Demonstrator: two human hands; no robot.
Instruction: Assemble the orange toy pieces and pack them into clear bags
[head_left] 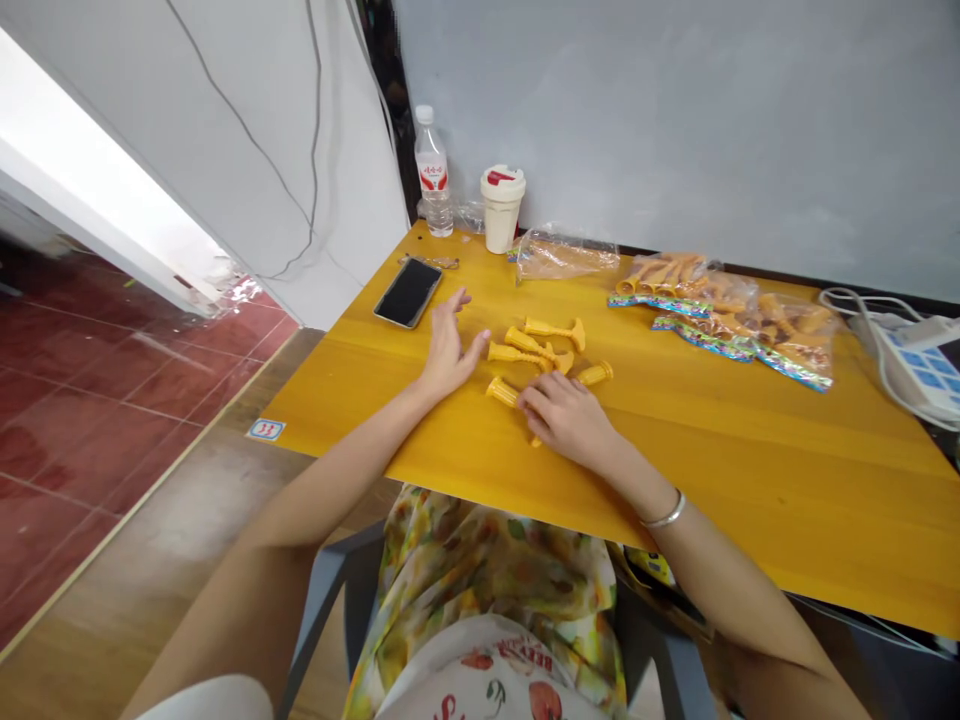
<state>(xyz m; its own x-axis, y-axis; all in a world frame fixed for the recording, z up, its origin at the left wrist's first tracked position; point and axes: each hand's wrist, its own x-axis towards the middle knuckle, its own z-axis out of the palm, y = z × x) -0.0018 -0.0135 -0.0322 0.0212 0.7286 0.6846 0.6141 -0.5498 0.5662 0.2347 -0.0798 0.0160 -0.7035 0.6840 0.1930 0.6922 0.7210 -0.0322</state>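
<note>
Several yellow toy hammers lie in a loose group at the middle of the wooden table (420, 440). The farthest toy hammer (551, 328) has its head to the right, and another toy hammer (517, 355) lies nearer my left hand. My right hand (562, 412) is closed over a toy hammer (502, 391); its handle sticks out to the left, and my fingers hide much of the rest. Beyond these fingers, the end of a further yellow piece (596, 373) shows. My left hand (448, 352) is open and holds nothing, thumb and fingers apart, left of the group.
A phone (409, 292) lies left of the hammers. Along the back stand a water bottle (433, 175) and a lidded cup (501, 210), beside a clear plastic bag (566, 255). Bags of orange-yellow pieces (667, 278) lie back right, near a power strip (922, 360) with white cables.
</note>
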